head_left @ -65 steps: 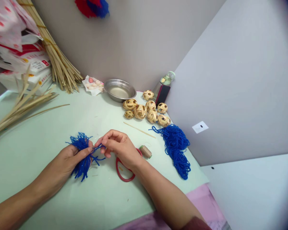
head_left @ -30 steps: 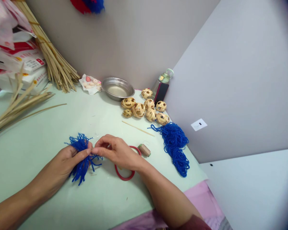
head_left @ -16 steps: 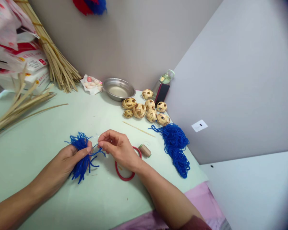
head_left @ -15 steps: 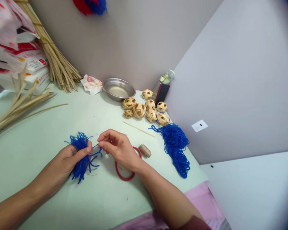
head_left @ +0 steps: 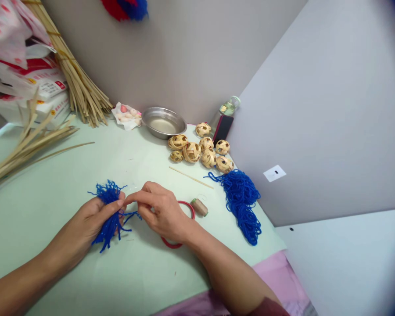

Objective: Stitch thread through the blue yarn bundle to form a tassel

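You've got a pale green bench [head_left: 85,281] right under your fingers [head_left: 140,197], a plain grey wall [head_left: 191,57] beyond them, and a paler wall [head_left: 322,114] off to their right with a small white plate [head_left: 270,174] on it. Light's pretty soft.

The hands [head_left: 94,215] partly hide the blue yarn bundle [head_left: 107,193] (and the red loop [head_left: 174,245]).

Handicraft work corner, as indicated by bundled flat strips [head_left: 82,90] at ten o'clock, woven balls [head_left: 192,152] centrally, blue yarn [head_left: 241,193] at four and a thread spool [head_left: 201,208] at six.
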Tool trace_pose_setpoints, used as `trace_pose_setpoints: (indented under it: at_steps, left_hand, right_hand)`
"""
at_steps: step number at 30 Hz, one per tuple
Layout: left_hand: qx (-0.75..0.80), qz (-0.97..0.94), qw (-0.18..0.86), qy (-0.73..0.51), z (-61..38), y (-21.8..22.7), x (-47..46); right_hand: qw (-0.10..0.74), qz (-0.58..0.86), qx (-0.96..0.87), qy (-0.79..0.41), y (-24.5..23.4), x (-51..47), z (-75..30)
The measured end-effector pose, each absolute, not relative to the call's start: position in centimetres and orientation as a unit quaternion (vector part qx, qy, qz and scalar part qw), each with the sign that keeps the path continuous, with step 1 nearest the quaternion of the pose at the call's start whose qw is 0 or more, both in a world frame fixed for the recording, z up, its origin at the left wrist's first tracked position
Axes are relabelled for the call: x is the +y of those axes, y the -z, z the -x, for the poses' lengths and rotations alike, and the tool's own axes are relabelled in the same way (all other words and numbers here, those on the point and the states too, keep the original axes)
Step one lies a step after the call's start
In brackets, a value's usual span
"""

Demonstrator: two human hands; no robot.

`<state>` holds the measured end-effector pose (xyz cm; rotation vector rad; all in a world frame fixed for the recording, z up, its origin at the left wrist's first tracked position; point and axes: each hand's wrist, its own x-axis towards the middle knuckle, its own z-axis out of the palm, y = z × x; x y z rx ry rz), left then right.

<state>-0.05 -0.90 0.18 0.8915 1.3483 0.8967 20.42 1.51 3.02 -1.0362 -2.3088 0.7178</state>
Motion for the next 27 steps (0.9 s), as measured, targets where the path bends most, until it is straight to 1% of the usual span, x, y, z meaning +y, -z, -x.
trace_pose_setpoints:
  at_steps: [10, 14, 16, 20, 24, 26, 27]
  left_hand:
    - [0.588, -0.35, 0.616, -0.391, -0.4, -1.0, -0.8]
    - [0.592, -0.364, 0.599, -0.399, -0.3, -1.0, -0.7]
    - [0.592, -0.374, 0.594, -0.396, -0.2, -0.9, -0.7]
    - [0.589, -0.383, 0.605, -0.375, -0.1, -0.8, -0.6]
    - [0.596, -0.355, 0.618, -0.369, -0.3, -1.1, -0.6]
    - [0.607, -0.345, 0.615, -0.367, -0.4, -1.2, -0.6]
    - [0.61, -0.346, 0.612, -0.365, -0.4, -1.2, -0.6]
  right_hand:
    - [0.186, 0.353, -0.91, -0.111, -1.9, 1.8, -20.7]
    - [0.156, 0.333, -0.93, -0.017, -2.5, 1.4, -20.4]
    - [0.13, 0.321, -0.938, 0.005, -3.1, 1.2, -20.1]
    - [0.057, 0.338, -0.939, 0.002, -3.6, 1.2, -19.7]
    - [0.002, 0.464, -0.886, -0.02, -3.4, 2.2, -20.4]
    - [0.021, 0.526, -0.847, -0.07, -3.6, 2.6, -21.0]
    - [0.055, 0.54, -0.832, -0.113, -3.7, 2.8, -21.2]
